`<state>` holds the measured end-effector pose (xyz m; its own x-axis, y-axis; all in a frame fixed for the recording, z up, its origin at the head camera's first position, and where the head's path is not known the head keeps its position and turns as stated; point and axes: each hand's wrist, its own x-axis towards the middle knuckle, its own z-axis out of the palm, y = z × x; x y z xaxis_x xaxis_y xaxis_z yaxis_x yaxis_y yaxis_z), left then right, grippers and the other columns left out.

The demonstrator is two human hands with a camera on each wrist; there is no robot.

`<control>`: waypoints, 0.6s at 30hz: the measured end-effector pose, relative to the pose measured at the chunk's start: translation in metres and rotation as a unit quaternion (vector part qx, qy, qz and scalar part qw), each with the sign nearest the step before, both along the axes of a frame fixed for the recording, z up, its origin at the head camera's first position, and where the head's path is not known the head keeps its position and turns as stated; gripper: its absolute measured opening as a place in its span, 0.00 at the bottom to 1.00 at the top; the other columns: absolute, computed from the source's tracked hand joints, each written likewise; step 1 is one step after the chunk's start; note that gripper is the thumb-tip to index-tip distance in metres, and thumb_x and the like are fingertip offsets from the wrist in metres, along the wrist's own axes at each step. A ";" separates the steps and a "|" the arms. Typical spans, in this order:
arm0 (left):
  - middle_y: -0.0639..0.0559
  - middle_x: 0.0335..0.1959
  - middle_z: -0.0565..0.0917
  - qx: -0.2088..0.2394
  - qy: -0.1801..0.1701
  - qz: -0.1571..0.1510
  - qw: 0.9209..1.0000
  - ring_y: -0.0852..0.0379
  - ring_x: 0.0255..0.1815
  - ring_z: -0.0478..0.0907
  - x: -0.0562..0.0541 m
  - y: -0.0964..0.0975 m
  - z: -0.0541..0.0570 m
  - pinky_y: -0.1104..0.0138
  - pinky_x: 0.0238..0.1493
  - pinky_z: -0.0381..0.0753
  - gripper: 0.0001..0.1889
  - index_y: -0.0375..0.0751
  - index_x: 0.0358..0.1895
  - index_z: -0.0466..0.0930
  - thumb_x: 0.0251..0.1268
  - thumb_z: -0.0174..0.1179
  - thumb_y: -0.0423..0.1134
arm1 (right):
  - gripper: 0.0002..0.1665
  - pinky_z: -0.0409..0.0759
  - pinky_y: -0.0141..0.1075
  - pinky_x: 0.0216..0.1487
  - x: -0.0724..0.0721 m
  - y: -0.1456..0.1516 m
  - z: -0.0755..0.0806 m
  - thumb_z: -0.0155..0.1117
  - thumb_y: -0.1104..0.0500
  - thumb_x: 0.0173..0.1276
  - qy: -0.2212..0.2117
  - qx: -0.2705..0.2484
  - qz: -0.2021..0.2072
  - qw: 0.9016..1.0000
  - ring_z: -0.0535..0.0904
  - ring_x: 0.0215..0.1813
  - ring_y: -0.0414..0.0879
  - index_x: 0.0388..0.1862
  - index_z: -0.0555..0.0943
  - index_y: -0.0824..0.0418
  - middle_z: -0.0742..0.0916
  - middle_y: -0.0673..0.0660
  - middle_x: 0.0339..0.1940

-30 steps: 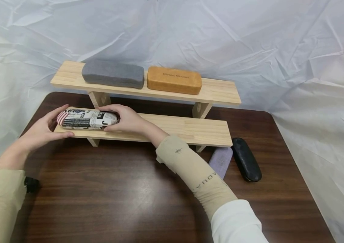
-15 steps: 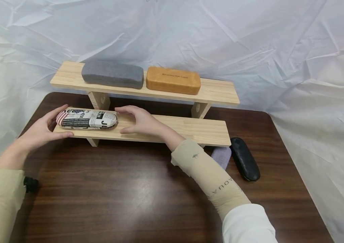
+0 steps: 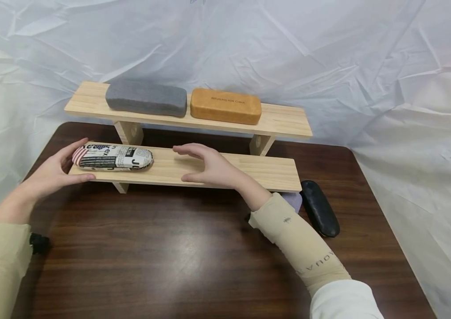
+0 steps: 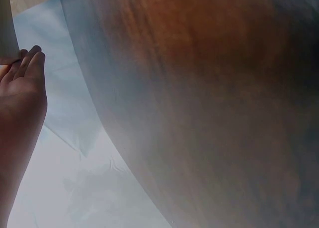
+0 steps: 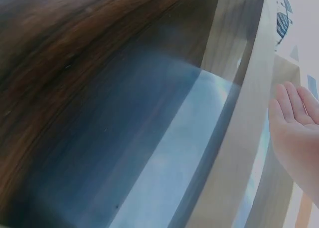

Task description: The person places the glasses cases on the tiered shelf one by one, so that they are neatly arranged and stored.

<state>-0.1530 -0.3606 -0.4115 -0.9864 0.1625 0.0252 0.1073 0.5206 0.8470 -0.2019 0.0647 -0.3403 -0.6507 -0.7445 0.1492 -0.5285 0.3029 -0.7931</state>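
A: Since the wrist views show little, go off the head view: where's the long, rounded newspaper-print case with red stripes?

B: Lying flat on the left part of the lower pale-wood shelf, near tier.

A: Left hand?

B: At that case's left end. Thumb and fingers wide: fingers on the far side, thumb by the shelf's near edge. Cannot tell whether they touch case or board. Probably there as a stop, so that end stays on the shelf.

A: Right hand?

B: Right of the case, clear of it, over the lower shelf. Thumb and fingers wide apart, nothing between them.

A: Far tier?

B: Slate-grey, fabric-look, box-shaped case left, tan-orange, leather-look, box-shaped case right, on the upper pale-wood shelf. Both run lengthwise, likely because the board's narrow.

A: Right side?

B: Smooth black oblong case on the dark brown wood-grain table. Just left of it, a rounded purple-grey case, partly hidden by shelf and beige sleeve. Both probably sit there for easy right-hand reach.
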 end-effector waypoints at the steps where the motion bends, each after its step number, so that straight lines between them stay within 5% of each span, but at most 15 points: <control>1: 0.77 0.65 0.66 0.000 -0.001 0.001 1.000 0.89 0.59 0.64 0.000 0.000 0.000 0.91 0.55 0.63 0.54 0.45 0.89 0.46 0.66 0.72 0.27 | 0.42 0.65 0.32 0.81 0.001 0.005 0.000 0.80 0.63 0.65 0.002 -0.005 -0.001 1.000 0.73 0.79 0.48 0.77 0.75 0.62 0.80 0.57 0.76; 18: 0.76 0.69 0.65 -0.002 -0.005 0.002 1.000 0.91 0.60 0.62 0.001 0.000 0.001 0.92 0.59 0.62 0.54 0.46 0.89 0.45 0.67 0.71 0.28 | 0.39 0.66 0.41 0.83 0.033 0.103 0.006 0.76 0.72 0.66 0.015 -0.056 -0.057 0.997 0.72 0.79 0.53 0.76 0.76 0.64 0.79 0.61 0.76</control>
